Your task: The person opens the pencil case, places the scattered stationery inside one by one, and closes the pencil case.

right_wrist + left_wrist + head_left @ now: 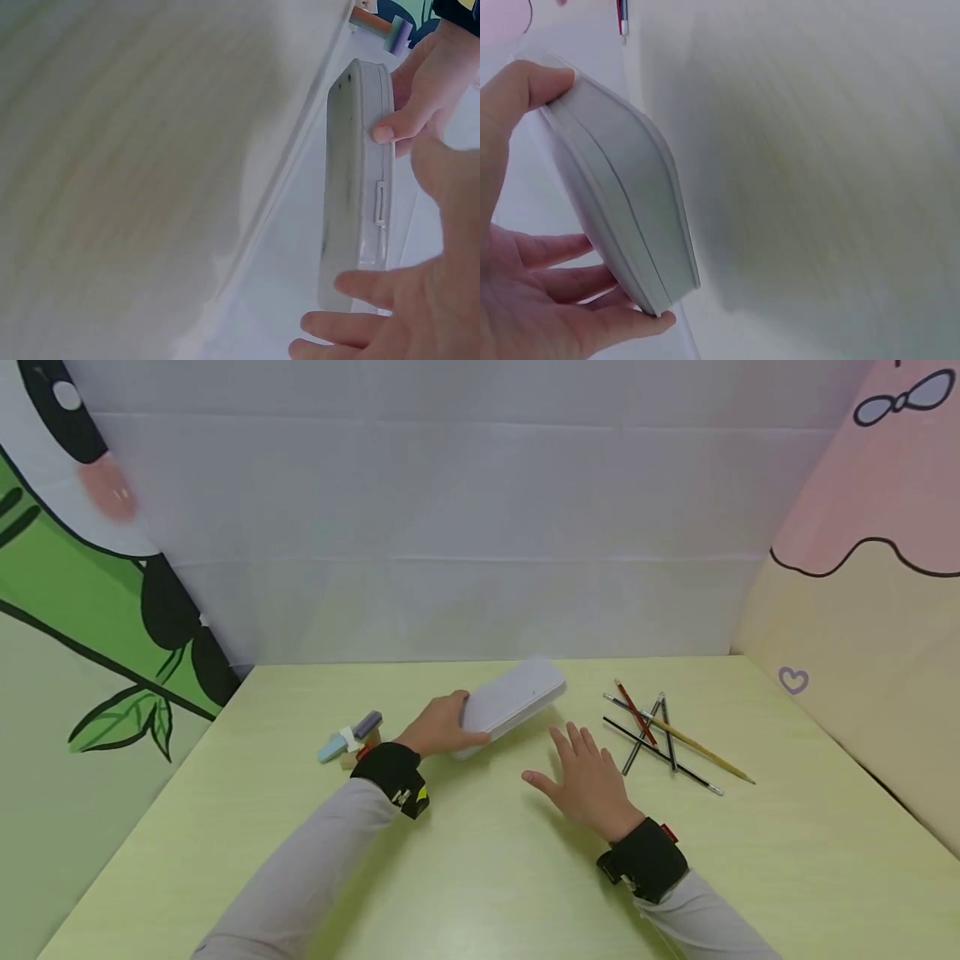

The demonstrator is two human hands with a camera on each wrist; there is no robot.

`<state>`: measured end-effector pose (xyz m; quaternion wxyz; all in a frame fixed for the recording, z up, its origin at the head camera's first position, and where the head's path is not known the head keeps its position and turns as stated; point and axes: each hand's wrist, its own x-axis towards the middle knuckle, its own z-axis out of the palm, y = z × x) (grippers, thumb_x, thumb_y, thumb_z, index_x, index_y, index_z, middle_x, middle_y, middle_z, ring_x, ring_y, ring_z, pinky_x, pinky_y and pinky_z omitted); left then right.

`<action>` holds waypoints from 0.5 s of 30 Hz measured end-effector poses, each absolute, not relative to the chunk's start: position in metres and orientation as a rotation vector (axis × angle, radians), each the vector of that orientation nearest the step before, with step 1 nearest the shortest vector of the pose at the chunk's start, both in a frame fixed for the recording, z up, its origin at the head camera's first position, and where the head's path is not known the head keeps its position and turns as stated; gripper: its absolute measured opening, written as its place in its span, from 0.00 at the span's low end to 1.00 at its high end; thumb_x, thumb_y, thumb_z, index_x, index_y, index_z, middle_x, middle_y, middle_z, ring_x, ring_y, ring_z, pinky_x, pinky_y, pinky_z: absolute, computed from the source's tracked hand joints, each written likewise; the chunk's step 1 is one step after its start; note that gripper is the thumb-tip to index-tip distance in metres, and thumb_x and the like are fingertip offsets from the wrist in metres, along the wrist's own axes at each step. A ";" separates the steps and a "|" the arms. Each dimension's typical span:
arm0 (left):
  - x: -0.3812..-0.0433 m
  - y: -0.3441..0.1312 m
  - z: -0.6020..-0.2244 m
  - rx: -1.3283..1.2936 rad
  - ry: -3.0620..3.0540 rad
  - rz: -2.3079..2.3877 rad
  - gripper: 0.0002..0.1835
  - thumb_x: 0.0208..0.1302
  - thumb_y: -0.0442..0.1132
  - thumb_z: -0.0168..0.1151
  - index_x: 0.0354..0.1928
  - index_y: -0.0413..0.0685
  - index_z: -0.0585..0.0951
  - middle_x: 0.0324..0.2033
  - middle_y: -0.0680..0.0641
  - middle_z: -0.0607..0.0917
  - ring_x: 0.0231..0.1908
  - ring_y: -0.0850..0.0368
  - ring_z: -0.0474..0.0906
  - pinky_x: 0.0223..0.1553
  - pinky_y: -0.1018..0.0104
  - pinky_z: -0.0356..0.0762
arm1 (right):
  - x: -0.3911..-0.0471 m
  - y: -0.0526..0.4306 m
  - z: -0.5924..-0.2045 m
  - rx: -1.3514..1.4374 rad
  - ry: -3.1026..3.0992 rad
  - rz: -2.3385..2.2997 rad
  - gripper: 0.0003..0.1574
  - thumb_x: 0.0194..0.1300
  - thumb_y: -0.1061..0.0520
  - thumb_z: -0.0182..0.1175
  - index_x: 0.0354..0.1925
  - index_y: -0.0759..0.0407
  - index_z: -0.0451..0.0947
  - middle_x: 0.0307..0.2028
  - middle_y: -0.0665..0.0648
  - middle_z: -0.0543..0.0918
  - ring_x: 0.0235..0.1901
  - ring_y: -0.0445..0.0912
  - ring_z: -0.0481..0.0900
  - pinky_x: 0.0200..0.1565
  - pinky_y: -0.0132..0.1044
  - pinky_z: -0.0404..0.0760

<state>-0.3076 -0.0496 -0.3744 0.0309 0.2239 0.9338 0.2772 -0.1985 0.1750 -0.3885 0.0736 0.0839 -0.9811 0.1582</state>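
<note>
The left hand (pixel 442 724) has 1 end of the white case (pixel 517 697), thumb and fingers gripping, partly covering it, the case tilting. The right hand (pixel 588 785) spreads its fingers straight, near the case. Pencils (pixel 670 731) lie crossed right of those fingertips, hard to count. Left of the gripping fingers, small blocks (pixel 367 725) sit part-hidden behind the wristband (pixel 385 770).

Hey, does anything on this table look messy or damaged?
I see nothing spilled or damaged. The pencils lie crisscrossed on the right of the table, which looks untidy. The white case is tilted, but the left hand is holding it.
</note>
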 end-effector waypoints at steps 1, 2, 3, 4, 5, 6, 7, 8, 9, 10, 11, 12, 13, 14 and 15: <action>-0.305 -0.050 -0.375 0.680 2.875 0.876 0.45 0.55 0.53 0.68 0.67 0.34 0.63 0.57 0.36 0.78 0.53 0.47 0.78 0.54 0.54 0.79 | -0.199 0.175 -0.389 0.248 -2.934 0.507 0.52 0.65 0.32 0.53 0.72 0.64 0.54 0.72 0.71 0.58 0.72 0.65 0.55 0.67 0.63 0.62; -0.302 -0.050 -0.375 0.666 2.870 0.900 0.45 0.55 0.53 0.68 0.67 0.35 0.63 0.58 0.36 0.78 0.54 0.46 0.78 0.54 0.53 0.79 | -0.199 0.175 -0.388 0.244 -2.915 0.544 0.51 0.65 0.33 0.54 0.72 0.64 0.55 0.71 0.71 0.58 0.72 0.65 0.56 0.67 0.62 0.64; -0.299 -0.050 -0.374 0.651 2.866 0.925 0.45 0.55 0.54 0.68 0.67 0.36 0.63 0.58 0.36 0.77 0.54 0.46 0.78 0.54 0.53 0.79 | -0.199 0.175 -0.388 0.239 -2.894 0.581 0.51 0.66 0.34 0.54 0.72 0.65 0.55 0.71 0.71 0.59 0.71 0.65 0.57 0.66 0.61 0.65; -0.296 -0.049 -0.374 0.634 2.862 0.948 0.45 0.55 0.54 0.68 0.68 0.37 0.63 0.59 0.36 0.77 0.54 0.46 0.78 0.54 0.53 0.79 | -0.200 0.174 -0.387 0.237 -2.872 0.612 0.50 0.66 0.35 0.55 0.71 0.66 0.55 0.70 0.72 0.60 0.71 0.65 0.58 0.65 0.60 0.66; -0.293 -0.048 -0.372 0.619 2.857 0.968 0.45 0.55 0.55 0.68 0.68 0.38 0.63 0.59 0.37 0.77 0.55 0.46 0.78 0.54 0.53 0.79 | -0.200 0.174 -0.386 0.236 -2.850 0.641 0.50 0.66 0.36 0.55 0.71 0.66 0.56 0.70 0.72 0.61 0.70 0.65 0.59 0.65 0.60 0.68; -0.289 -0.048 -0.371 0.604 2.851 0.994 0.45 0.55 0.55 0.68 0.68 0.39 0.63 0.59 0.37 0.77 0.55 0.46 0.78 0.54 0.53 0.80 | -0.201 0.174 -0.385 0.236 -2.829 0.671 0.49 0.66 0.37 0.56 0.71 0.67 0.56 0.70 0.72 0.61 0.70 0.64 0.60 0.64 0.59 0.69; -0.286 -0.047 -0.369 0.580 2.837 1.024 0.45 0.54 0.55 0.68 0.69 0.40 0.63 0.60 0.37 0.77 0.56 0.45 0.78 0.54 0.53 0.80 | -0.201 0.174 -0.383 0.238 -2.818 0.700 0.48 0.67 0.37 0.56 0.70 0.67 0.56 0.70 0.71 0.61 0.70 0.64 0.61 0.64 0.59 0.69; -0.282 -0.046 -0.368 0.568 2.829 1.047 0.45 0.54 0.56 0.68 0.69 0.41 0.63 0.60 0.37 0.77 0.56 0.45 0.78 0.53 0.53 0.80 | -0.202 0.174 -0.382 0.240 -2.810 0.722 0.48 0.67 0.38 0.56 0.70 0.67 0.56 0.70 0.71 0.62 0.70 0.64 0.61 0.64 0.59 0.69; -0.277 -0.045 -0.366 0.558 2.818 1.071 0.45 0.54 0.56 0.68 0.69 0.42 0.63 0.60 0.38 0.77 0.56 0.45 0.78 0.53 0.53 0.81 | -0.202 0.175 -0.381 0.244 -2.805 0.744 0.47 0.67 0.38 0.55 0.70 0.67 0.56 0.70 0.71 0.61 0.70 0.63 0.61 0.65 0.58 0.69; -0.274 -0.044 -0.364 0.558 2.806 1.090 0.45 0.54 0.56 0.68 0.69 0.42 0.63 0.60 0.38 0.77 0.56 0.45 0.78 0.52 0.53 0.81 | -0.203 0.175 -0.379 0.244 -2.796 0.761 0.47 0.68 0.39 0.55 0.70 0.67 0.56 0.70 0.71 0.61 0.70 0.63 0.61 0.65 0.58 0.68; -0.271 -0.043 -0.362 0.557 2.795 1.108 0.45 0.54 0.56 0.68 0.69 0.43 0.63 0.60 0.38 0.77 0.56 0.46 0.78 0.52 0.53 0.81 | -0.203 0.176 -0.378 0.243 -2.785 0.781 0.47 0.68 0.39 0.55 0.70 0.67 0.56 0.70 0.70 0.61 0.70 0.62 0.61 0.65 0.58 0.68; -0.268 -0.043 -0.361 0.557 2.785 1.124 0.45 0.54 0.56 0.68 0.69 0.43 0.63 0.59 0.38 0.77 0.55 0.46 0.78 0.51 0.53 0.82 | -0.204 0.177 -0.376 0.241 -2.772 0.802 0.46 0.68 0.40 0.55 0.70 0.68 0.56 0.70 0.70 0.62 0.70 0.62 0.61 0.65 0.58 0.69; -0.266 -0.042 -0.361 0.561 2.775 1.139 0.45 0.54 0.56 0.68 0.70 0.44 0.63 0.60 0.39 0.77 0.56 0.46 0.78 0.51 0.53 0.82 | -0.204 0.178 -0.374 0.239 -2.760 0.813 0.46 0.68 0.40 0.55 0.70 0.68 0.56 0.70 0.69 0.62 0.70 0.62 0.61 0.65 0.58 0.69; -0.264 -0.042 -0.359 0.570 2.767 1.150 0.45 0.54 0.56 0.68 0.70 0.44 0.62 0.60 0.39 0.77 0.56 0.46 0.78 0.51 0.53 0.82 | -0.205 0.179 -0.371 0.237 -2.742 0.819 0.46 0.68 0.40 0.56 0.70 0.68 0.56 0.70 0.69 0.63 0.70 0.62 0.62 0.65 0.57 0.69; -0.263 -0.041 -0.359 0.574 2.758 1.163 0.45 0.54 0.56 0.68 0.70 0.44 0.62 0.60 0.39 0.77 0.56 0.46 0.78 0.51 0.53 0.82 | -0.205 0.181 -0.369 0.236 -2.724 0.825 0.46 0.68 0.41 0.56 0.70 0.68 0.56 0.69 0.69 0.63 0.69 0.62 0.63 0.65 0.57 0.69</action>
